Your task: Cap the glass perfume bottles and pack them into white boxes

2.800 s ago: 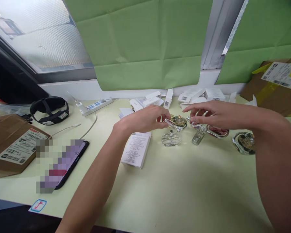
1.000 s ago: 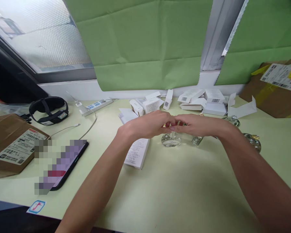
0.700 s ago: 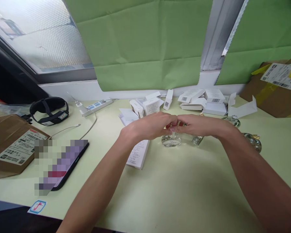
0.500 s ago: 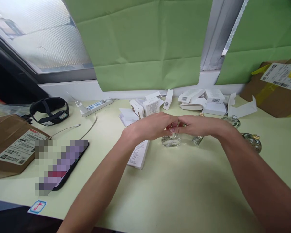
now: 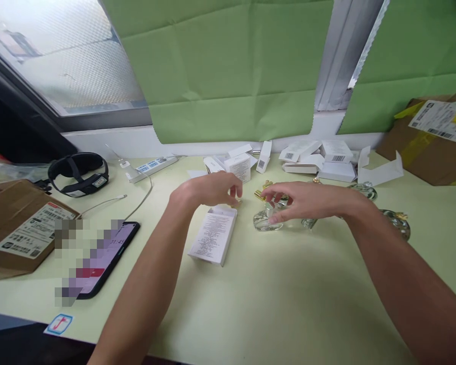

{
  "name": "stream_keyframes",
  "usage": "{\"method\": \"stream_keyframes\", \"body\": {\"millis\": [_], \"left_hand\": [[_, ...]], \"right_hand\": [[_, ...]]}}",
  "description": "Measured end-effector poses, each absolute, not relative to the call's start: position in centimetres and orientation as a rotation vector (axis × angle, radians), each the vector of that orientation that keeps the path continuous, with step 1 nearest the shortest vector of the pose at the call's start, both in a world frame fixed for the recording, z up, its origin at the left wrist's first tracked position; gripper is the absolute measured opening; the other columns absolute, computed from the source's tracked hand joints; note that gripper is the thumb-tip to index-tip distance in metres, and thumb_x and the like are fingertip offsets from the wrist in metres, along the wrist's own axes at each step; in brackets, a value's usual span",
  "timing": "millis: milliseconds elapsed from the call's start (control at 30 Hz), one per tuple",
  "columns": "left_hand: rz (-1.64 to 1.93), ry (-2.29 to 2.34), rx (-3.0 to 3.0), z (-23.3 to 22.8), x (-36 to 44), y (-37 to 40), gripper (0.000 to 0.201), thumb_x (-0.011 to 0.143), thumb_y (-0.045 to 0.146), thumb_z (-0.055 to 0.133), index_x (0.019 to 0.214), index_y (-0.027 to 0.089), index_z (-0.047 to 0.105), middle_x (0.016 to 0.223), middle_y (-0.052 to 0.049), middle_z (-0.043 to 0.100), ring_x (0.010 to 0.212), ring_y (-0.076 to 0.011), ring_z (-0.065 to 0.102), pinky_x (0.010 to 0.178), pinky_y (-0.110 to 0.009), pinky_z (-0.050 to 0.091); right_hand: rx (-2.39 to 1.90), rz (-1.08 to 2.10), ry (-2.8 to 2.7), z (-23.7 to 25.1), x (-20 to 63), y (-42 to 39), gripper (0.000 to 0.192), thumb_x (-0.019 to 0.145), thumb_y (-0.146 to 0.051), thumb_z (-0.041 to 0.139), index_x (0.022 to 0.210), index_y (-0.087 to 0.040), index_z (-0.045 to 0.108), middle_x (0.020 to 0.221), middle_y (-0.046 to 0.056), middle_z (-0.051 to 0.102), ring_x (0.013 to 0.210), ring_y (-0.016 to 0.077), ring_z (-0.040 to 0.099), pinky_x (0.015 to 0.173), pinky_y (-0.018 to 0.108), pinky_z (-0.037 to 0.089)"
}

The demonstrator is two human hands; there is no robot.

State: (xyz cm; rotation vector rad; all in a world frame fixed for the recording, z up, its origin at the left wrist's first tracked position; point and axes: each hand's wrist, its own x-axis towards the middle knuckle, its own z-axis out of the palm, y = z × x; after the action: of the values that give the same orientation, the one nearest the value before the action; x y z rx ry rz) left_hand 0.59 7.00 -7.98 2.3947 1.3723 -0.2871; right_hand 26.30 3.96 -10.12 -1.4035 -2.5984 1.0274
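My left hand (image 5: pixel 209 190) hovers over the top end of a white printed box (image 5: pixel 214 235). Its fingertips are pinched on a small pale piece (image 5: pixel 234 192) that is too small to make out. My right hand (image 5: pixel 307 200) reaches in from the right. Its fingers and thumb close over the top of a clear round glass bottle (image 5: pixel 261 222) that stands on the table. A gold-topped bottle (image 5: pixel 261 192) sits just behind those fingers. A slim clear vial (image 5: pixel 308 222) lies partly hidden under my right palm.
Small white barcode boxes (image 5: pixel 319 157) are piled by the window sill. Two more glass bottles (image 5: pixel 397 223) stand behind my right forearm. A phone (image 5: pixel 99 256), a cardboard parcel (image 5: pixel 19 228), a black headset (image 5: pixel 78 172) and a power strip (image 5: pixel 152 165) lie to the left. Another parcel (image 5: pixel 433 137) sits far right.
My hands were joined above the round bottle. They have parted: the left drew away to the left and the right dropped onto the bottle.
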Motion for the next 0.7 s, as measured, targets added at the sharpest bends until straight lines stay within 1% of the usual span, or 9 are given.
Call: {"method": "stream_keyframes", "body": {"millis": [67, 133, 167, 200, 267, 367, 500, 600, 700], "left_hand": [[-0.395, 1.428, 2.300, -8.6, 0.0, 7.8, 0.034, 0.077, 0.048, 0.067, 0.102, 0.025, 0.067, 0.112, -0.005, 0.068, 0.083, -0.0182, 0.062, 0.061, -0.025, 0.042], [-0.486, 1.411, 2.232, -9.2, 0.0, 8.2, 0.031, 0.072, 0.043, 0.070, 0.097, 0.024, 0.069, 0.111, -0.005, 0.070, 0.083, -0.0185, 0.063, 0.063, -0.025, 0.043], [-0.522, 1.399, 2.209, -9.4, 0.1, 8.3, 0.030, 0.071, 0.041, 0.072, 0.095, 0.024, 0.070, 0.111, -0.004, 0.070, 0.085, -0.0188, 0.063, 0.064, -0.026, 0.044], [-0.553, 1.397, 2.188, -9.6, 0.2, 8.3, 0.029, 0.069, 0.039, 0.073, 0.094, 0.024, 0.071, 0.111, -0.003, 0.071, 0.086, -0.0192, 0.064, 0.066, -0.026, 0.044], [-0.594, 1.395, 2.145, -9.9, 0.2, 8.4, 0.031, 0.066, 0.038, 0.075, 0.094, 0.025, 0.072, 0.108, -0.003, 0.072, 0.087, -0.0199, 0.064, 0.068, -0.026, 0.045], [-0.611, 1.360, 2.097, -10.3, -0.3, 8.5, 0.033, 0.063, 0.041, 0.077, 0.091, 0.024, 0.074, 0.100, -0.003, 0.074, 0.084, -0.0194, 0.064, 0.065, -0.025, 0.044], [-0.577, 1.322, 2.106, -10.7, -1.0, 8.8, 0.030, 0.063, 0.043, 0.077, 0.084, 0.022, 0.074, 0.091, -0.003, 0.073, 0.078, -0.0182, 0.062, 0.060, -0.024, 0.041], [-0.446, 1.286, 2.196, -9.9, -0.7, 8.4, 0.027, 0.068, 0.042, 0.074, 0.086, 0.021, 0.074, 0.093, -0.003, 0.073, 0.080, -0.0174, 0.063, 0.062, -0.024, 0.041], [-0.165, 1.297, 2.367, -8.4, 0.3, 7.3, 0.026, 0.079, 0.043, 0.067, 0.090, 0.021, 0.072, 0.090, -0.003, 0.072, 0.077, -0.0162, 0.061, 0.062, -0.026, 0.040]], "right_hand": [[-1.416, 0.921, -2.686, -10.3, 25.6, 3.8, 0.065, 0.076, -0.063, 0.064, 0.132, -0.031, 0.056, 0.132, 0.006, 0.061, 0.105, 0.0284, 0.062, 0.075, 0.034, 0.047], [-1.432, 0.833, -2.749, -10.7, 24.9, 3.7, 0.046, 0.077, -0.054, 0.064, 0.114, -0.026, 0.063, 0.114, 0.007, 0.066, 0.094, 0.0266, 0.063, 0.068, 0.033, 0.044], [-1.439, 0.806, -2.765, -10.9, 24.6, 3.8, 0.036, 0.077, -0.051, 0.063, 0.102, -0.025, 0.064, 0.106, 0.007, 0.067, 0.089, 0.0255, 0.062, 0.065, 0.032, 0.042], [-1.444, 0.790, -2.773, -11.1, 24.3, 3.9, 0.029, 0.077, -0.048, 0.063, 0.092, -0.023, 0.061, 0.098, 0.007, 0.066, 0.084, 0.0244, 0.061, 0.062, 0.032, 0.040], [-1.448, 0.765, -2.784, -11.6, 24.0, 4.1, 0.027, 0.076, -0.048, 0.063, 0.079, -0.023, 0.053, 0.089, 0.005, 0.063, 0.075, 0.0221, 0.058, 0.058, 0.031, 0.038], [-1.434, 0.724, -2.802, -12.1, 23.8, 4.5, 0.030, 0.077, -0.048, 0.062, 0.073, -0.023, 0.046, 0.083, 0.004, 0.059, 0.072, 0.0208, 0.055, 0.056, 0.031, 0.035], [-1.411, 0.687, -2.811, -12.0, 24.0, 4.6, 0.030, 0.077, -0.046, 0.063, 0.071, -0.022, 0.046, 0.082, 0.004, 0.058, 0.074, 0.0206, 0.055, 0.057, 0.030, 0.035], [-1.423, 0.688, -2.774, -10.7, 25.0, 4.1, 0.034, 0.077, -0.053, 0.063, 0.073, -0.022, 0.050, 0.080, 0.003, 0.057, 0.067, 0.0180, 0.053, 0.053, 0.030, 0.033], [-1.434, 0.751, -2.642, -8.3, 27.1, 3.1, 0.037, 0.078, -0.060, 0.063, 0.077, -0.023, 0.058, 0.071, 0.000, 0.056, 0.055, 0.0141, 0.049, 0.049, 0.029, 0.032]]}}
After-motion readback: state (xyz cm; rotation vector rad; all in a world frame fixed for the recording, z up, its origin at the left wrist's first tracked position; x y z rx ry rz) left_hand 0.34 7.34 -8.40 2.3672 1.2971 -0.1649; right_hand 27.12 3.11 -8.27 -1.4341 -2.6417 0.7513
